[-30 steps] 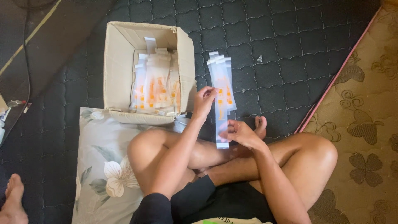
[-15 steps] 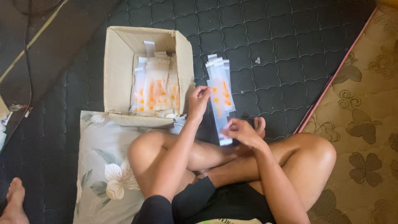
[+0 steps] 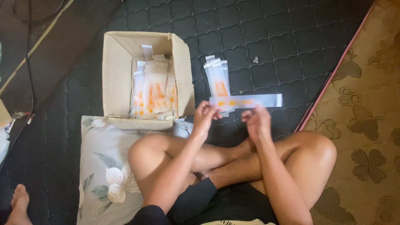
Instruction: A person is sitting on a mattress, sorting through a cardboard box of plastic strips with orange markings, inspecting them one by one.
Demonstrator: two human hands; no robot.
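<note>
Hands meet over the dark quilted mat (image 3: 291,37); the left hand (image 3: 205,116) and right hand (image 3: 257,121) pinch one long clear packet (image 3: 246,101) with orange print, held crosswise between them; a stack of like packets (image 3: 217,81) lies just behind, beside the cardboard box (image 3: 183,71) holding more; a floral pillow (image 3: 104,166) lies beside the person's knee.

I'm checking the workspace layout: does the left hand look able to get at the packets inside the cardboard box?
Probably yes. The left hand holds one end of a long clear packet just beside the open-topped cardboard box; nothing covers the packets in the box.
</note>
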